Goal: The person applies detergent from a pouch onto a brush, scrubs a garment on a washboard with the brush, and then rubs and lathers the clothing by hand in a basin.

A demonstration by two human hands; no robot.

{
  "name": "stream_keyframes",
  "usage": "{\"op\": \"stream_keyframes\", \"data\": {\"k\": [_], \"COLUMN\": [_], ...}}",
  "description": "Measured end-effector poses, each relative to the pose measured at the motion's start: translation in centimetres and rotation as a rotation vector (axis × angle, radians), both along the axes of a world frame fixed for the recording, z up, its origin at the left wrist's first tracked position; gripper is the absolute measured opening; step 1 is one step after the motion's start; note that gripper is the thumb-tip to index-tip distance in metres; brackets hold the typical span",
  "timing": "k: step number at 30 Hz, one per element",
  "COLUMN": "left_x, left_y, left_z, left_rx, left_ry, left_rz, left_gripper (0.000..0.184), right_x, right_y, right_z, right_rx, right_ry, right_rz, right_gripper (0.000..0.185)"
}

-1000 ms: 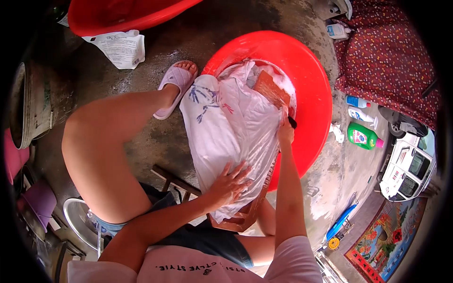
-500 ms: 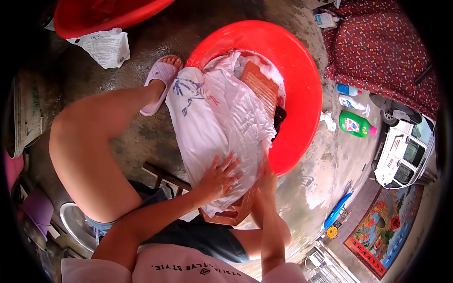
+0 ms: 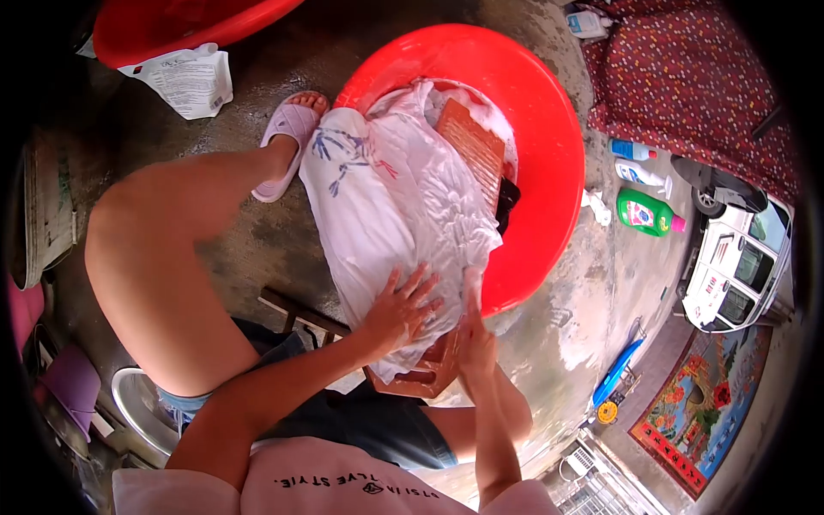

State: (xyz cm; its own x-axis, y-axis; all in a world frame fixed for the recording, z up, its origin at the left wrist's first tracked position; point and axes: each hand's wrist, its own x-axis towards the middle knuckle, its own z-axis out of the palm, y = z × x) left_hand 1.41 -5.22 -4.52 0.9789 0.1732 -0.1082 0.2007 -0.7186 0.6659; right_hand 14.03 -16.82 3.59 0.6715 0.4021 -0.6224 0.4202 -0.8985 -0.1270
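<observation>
A wet white garment (image 3: pixel 378 206) with a blue and red print is spread over a brown washboard (image 3: pixel 472 142), whose ridged upper end leans in a red basin (image 3: pixel 545 189). My left hand (image 3: pixel 402 313) lies on the garment with its fingers spread. At the right edge of the cloth, my right hand (image 3: pixel 476 343) is closed, seemingly round the garment's edge; its fingertips are blurred. The washboard's lower end, with a slot, shows between my legs. Suds and a dark cloth (image 3: pixel 508 202) are inside the basin.
Another red basin (image 3: pixel 184 26) and a white pouch (image 3: pixel 190 81) are at upper left. A green detergent bottle (image 3: pixel 648 212), a spray bottle (image 3: pixel 639 176) and a blue bottle (image 3: pixel 631 150) lie to the right. My slippered foot (image 3: pixel 287 142) is beside the basin.
My right hand has shifted slightly left and down along the garment's edge. My left hand stays flat on the cloth. The whole view has moved a little.
</observation>
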Motion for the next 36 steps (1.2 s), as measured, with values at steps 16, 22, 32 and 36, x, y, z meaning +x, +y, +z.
{"op": "stream_keyframes", "data": {"k": [16, 22, 32, 36], "left_x": [-1.4, -1.1, 0.9, -1.2], "left_y": [-2.0, -2.4, -3.5, -0.4], "left_z": [1.5, 1.1, -1.7, 0.8], "left_rx": [-0.123, -0.014, -0.079, -0.209], "left_ry": [-0.045, -0.089, -0.135, -0.202], "left_rz": [-0.147, -0.138, -0.044, -0.272], "left_gripper": [0.037, 0.037, 0.018, 0.022], "right_x": [10.6, -3.3, 15.4, 14.9], "right_y": [5.5, -1.5, 5.7, 4.0], "right_z": [-9.4, 2.0, -12.1, -10.3], "right_rx": [0.078, 0.209, -0.056, 0.261], "right_ry": [-0.211, -0.036, -0.272, -0.113], "right_rz": [0.035, 0.086, -0.017, 0.047], "right_gripper": [0.039, 0.041, 0.039, 0.043]}}
